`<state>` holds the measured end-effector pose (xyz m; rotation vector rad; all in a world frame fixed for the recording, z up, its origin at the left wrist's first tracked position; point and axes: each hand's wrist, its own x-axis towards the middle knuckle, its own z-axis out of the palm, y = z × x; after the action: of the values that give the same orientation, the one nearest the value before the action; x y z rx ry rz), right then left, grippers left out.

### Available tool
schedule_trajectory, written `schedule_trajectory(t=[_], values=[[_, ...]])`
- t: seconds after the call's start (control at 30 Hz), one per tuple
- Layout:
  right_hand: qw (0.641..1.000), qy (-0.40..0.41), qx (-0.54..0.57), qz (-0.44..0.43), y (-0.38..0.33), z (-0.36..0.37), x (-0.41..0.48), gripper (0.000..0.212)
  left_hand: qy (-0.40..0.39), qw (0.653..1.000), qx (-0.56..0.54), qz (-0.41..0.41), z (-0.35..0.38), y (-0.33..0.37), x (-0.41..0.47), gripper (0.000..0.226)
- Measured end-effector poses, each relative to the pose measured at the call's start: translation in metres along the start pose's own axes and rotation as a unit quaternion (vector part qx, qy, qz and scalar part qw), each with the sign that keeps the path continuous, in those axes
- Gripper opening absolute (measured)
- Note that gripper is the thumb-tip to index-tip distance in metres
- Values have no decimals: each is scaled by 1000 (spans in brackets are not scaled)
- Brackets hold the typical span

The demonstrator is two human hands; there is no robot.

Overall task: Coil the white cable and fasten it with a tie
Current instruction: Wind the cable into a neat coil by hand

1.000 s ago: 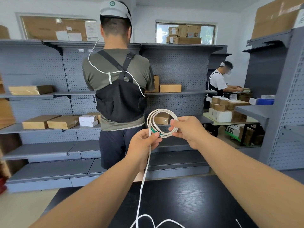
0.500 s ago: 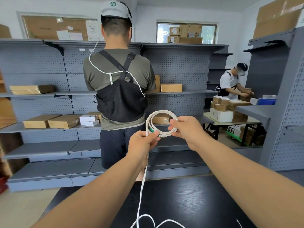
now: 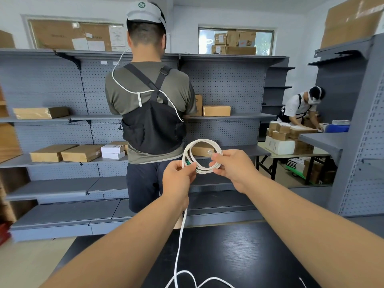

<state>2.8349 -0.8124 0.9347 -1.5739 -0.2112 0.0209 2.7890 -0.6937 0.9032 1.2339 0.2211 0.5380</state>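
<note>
Barely shifted since a second earlier, the white cable (image 3: 204,169) was kept coiled in the air
Its loops were pinched by the left hand (image 3: 178,179) at lower left and the right hand (image 3: 232,169) at right; the loose tail was trailed down onto the black desk (image 3: 239,256)

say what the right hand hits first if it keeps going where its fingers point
Probably the left hand: the right hand points leftward across the white cable coil both hold, though their depths may differ slightly.
</note>
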Motion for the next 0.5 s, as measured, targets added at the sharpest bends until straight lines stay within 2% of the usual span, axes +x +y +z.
schedule_trajectory(t=[0.2, 0.5], values=[[999, 4, 47, 23, -1, 2, 0, 16, 27, 996, 49, 75, 0, -1, 1, 8], [992, 20, 104, 64, -5, -1, -2, 17, 4, 999, -17, 34, 3, 6, -1, 18]])
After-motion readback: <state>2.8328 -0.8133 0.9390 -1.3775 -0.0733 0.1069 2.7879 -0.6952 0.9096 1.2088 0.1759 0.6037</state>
